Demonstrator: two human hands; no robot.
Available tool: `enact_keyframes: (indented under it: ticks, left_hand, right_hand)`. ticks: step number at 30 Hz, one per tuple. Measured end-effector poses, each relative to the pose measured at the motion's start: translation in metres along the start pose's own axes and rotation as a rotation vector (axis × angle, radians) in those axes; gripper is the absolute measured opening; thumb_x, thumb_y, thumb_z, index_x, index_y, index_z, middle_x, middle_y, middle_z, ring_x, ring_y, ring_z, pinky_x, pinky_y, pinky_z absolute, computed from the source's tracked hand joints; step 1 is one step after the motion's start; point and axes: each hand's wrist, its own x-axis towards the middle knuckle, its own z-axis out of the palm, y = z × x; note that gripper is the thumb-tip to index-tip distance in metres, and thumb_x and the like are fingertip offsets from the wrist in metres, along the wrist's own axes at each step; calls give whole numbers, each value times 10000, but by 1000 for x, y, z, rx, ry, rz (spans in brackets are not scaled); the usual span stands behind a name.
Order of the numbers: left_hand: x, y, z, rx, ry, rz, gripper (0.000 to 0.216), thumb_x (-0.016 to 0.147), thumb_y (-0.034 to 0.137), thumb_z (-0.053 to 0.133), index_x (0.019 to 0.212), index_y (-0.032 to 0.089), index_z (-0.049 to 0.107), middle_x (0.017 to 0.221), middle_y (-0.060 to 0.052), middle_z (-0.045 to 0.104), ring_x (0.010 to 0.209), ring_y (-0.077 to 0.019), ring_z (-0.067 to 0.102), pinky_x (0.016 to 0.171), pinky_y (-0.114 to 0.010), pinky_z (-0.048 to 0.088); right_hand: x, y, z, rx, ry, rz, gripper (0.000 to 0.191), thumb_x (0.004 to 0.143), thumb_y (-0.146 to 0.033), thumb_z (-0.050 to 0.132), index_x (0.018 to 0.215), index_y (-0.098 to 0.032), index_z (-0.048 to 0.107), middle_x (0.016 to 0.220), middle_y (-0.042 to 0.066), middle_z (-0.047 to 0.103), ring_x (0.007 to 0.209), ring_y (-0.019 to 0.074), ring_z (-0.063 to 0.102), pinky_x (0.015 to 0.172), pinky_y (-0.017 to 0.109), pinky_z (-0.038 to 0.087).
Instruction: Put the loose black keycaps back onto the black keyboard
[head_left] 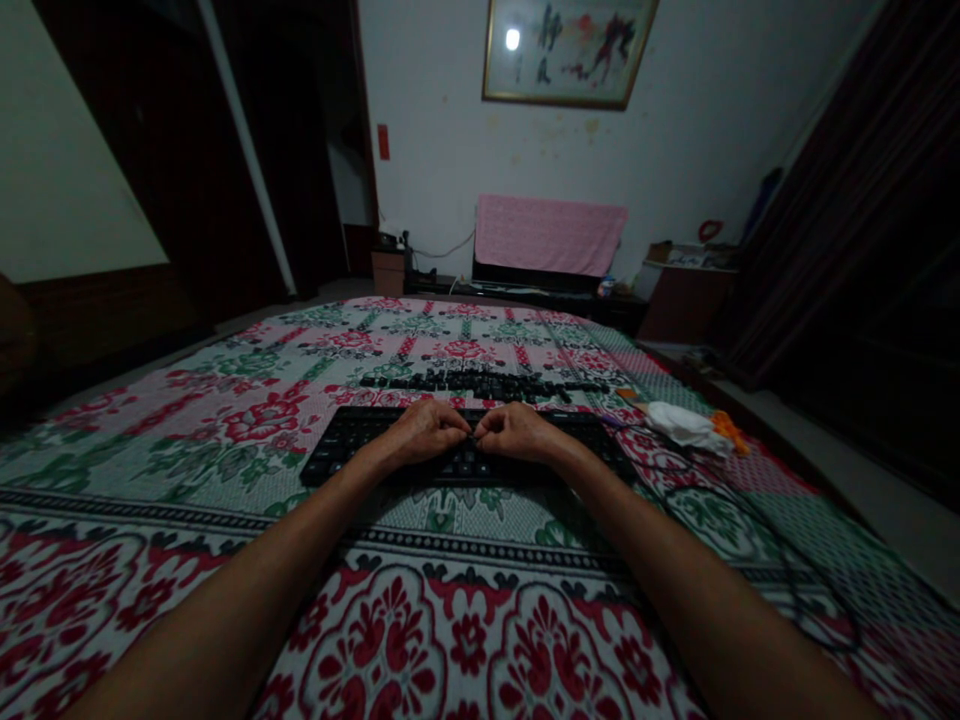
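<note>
A black keyboard (337, 445) lies on a bed covered with a red, green and white flowered spread (225, 420). Both my hands rest over its middle. My left hand (424, 432) and my right hand (517, 432) are curled, with their fingertips pinched together and meeting above the keys. What they pinch is too small and dark to name. Beyond the keyboard, several loose black keycaps (484, 383) lie in rows on the spread.
A white cloth with an orange item (690, 425) lies to the right of the keyboard, and a dark cable (750, 510) loops across the spread. At the far wall stand a pink-draped unit (550, 233) and a framed picture (566, 50).
</note>
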Motion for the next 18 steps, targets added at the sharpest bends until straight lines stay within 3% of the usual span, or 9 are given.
enact_keyframes:
  ticks: [8,18]
  left_hand:
    - [0,1,1,-21,-52,37,244,694,293,500,821,185,678,745,-1,647,668,-107,550,601,-175,390]
    - [1,2,7,0,13,35,233,691,317,520,807,197,682,752,-3,648,664,-100,542,595,-173,384]
  right_hand:
    - [5,8,2,21,-28,-35,199,596,-243,532,722,-120,625,524,-43,510,447,40,374,420,153,265]
    - [6,14,-3,78,-33,-31,255,621,-320,559,737,-112,652,542,-27,537,472,51,387,445,168,291]
